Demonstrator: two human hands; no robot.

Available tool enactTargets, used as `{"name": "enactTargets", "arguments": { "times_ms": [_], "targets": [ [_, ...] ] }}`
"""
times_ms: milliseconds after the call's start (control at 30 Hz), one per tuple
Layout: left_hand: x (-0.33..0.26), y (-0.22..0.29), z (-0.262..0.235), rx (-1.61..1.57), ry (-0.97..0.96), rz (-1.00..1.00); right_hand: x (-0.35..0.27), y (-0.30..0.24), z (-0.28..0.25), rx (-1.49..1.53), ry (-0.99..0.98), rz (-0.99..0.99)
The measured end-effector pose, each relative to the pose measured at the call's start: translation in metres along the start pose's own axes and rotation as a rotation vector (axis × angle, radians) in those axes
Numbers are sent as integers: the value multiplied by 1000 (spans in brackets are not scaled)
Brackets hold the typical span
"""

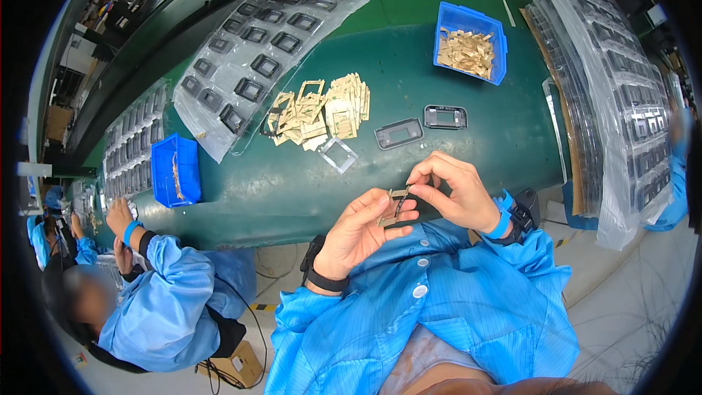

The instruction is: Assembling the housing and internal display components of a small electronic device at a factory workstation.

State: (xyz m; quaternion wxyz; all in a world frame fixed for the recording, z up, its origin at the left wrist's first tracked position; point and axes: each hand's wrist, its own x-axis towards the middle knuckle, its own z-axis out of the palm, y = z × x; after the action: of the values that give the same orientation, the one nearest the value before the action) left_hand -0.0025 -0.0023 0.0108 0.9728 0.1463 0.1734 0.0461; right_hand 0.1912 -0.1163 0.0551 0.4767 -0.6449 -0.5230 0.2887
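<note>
My left hand (352, 232) holds a small rectangular frame (398, 208) with tan and dark edges, its thumb and fingers around one side. At the frame's upper corner, the thumb and forefinger of my right hand (459, 194) are pinched together; whatever is between them is too small to make out. Beyond my hands, two dark plastic housings (400, 134) with rectangular windows lie side by side on the green table. Left of them is a heap of tan paper-like frames (311, 113), with a whitish thin frame (338, 155) at its near edge.
A blue bin (457, 17) of tan scraps stands at the far right. Clear trays (252, 55) of dark frames lie far left; stacked trays (621, 80) line the right edge. Another blue bin (179, 194) stands left, near a co-worker (164, 300) in a blue smock.
</note>
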Motion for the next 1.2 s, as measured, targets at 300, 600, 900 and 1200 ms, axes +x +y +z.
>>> {"name": "enactTargets", "arguments": {
  "times_ms": [300, 600, 900, 1200],
  "targets": [
    [-2, -9, 3, 259, 44, 142, 1, 7, 3, -123, -23, -173],
    [0, -4, 6, 449, 96, 174, 0, 8, 2, -238, -22, -479],
    [-1, -10, 32, 1458, 374, 967, -9, -1, -3, 22, -41, -6],
    [8, -14, 38, 1820, 435, 1279, -9, 5, 7, -43, 49, -89]
  ]
}}
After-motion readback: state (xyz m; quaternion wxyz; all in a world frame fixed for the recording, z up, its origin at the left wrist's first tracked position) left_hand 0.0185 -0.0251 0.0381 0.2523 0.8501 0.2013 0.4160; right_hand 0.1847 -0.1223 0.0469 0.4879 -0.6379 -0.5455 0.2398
